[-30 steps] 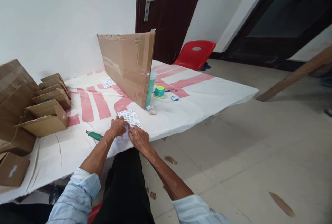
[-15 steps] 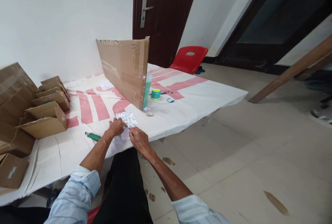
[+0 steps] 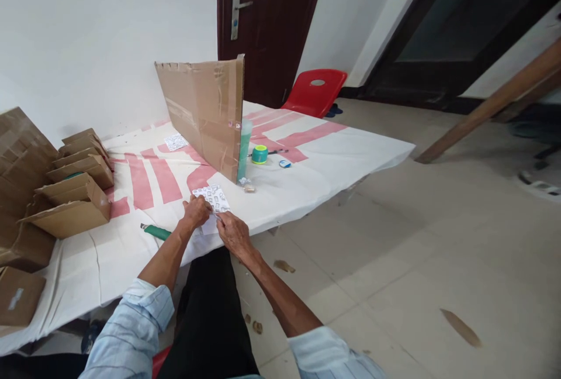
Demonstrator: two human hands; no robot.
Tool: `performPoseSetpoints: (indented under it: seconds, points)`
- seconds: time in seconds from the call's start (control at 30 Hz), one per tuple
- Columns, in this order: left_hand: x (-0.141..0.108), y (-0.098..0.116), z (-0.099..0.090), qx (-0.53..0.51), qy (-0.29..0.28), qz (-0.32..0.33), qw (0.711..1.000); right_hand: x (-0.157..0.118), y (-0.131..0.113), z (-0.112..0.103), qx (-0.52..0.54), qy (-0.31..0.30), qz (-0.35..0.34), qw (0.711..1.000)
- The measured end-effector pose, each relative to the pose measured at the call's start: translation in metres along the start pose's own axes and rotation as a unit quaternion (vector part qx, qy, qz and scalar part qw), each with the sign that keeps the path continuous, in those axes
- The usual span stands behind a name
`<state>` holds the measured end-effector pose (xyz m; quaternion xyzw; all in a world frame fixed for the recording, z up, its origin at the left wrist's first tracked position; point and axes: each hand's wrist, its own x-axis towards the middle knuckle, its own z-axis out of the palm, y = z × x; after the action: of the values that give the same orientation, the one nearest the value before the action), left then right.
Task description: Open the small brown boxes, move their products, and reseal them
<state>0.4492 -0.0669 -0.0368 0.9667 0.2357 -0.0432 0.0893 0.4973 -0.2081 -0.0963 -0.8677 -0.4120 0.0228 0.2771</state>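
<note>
A white sheet with small printed drawings [image 3: 219, 199] lies near the table's front edge. My left hand [image 3: 197, 213] rests at its lower left, fingers bent together. Touching the sheet's lower right side is my right hand [image 3: 234, 234], its fingers closed in a pinch. The fingertips of both hands nearly meet, and what is between them is too small to make out. A green cutter [image 3: 156, 231] lies left of my left hand. Beyond the sheet, a small beige item [image 3: 249, 189] sits by the foot of an upright cardboard panel [image 3: 210, 110].
Several open cardboard boxes [image 3: 72, 206] line the left side of the table [image 3: 342, 162]. Behind the panel's right edge stand a translucent green container [image 3: 244, 148], a teal round tub [image 3: 259, 154] and a small blue-white disc [image 3: 284, 164]. A red chair [image 3: 313, 95] is at the far side.
The view has shifted slightly, so the scene sits a little further left and higher. Both hands stay at the sheet, with only slight finger movement.
</note>
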Motion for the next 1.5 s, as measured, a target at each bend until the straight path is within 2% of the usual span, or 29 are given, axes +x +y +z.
performPoseSetpoints:
  seconds: [0.53, 0.9, 1.17, 1.37, 1.5]
  points:
    - [-0.008, 0.009, -0.005, 0.0, 0.02, -0.001, 1.0, 0.0, 0.0, -0.003, 0.018, 0.011, 0.001, 1.0]
    - [-0.01, 0.0, 0.001, -0.023, 0.05, 0.022, 0.998, 0.002, 0.007, 0.012, 0.035, 0.06, -0.029, 0.997]
    - [-0.011, -0.016, -0.002, -0.128, 0.131, 0.036, 0.982, -0.013, 0.015, 0.025, 0.056, 0.139, -0.108, 0.983]
    - [-0.008, -0.028, -0.011, -0.224, 0.199, 0.084, 0.95, -0.021, 0.016, 0.028, 0.052, 0.154, -0.141, 0.977]
    - [-0.024, -0.04, -0.023, -0.261, 0.249, 0.088, 0.928, -0.021, 0.014, 0.028, 0.035, 0.154, -0.149, 0.976]
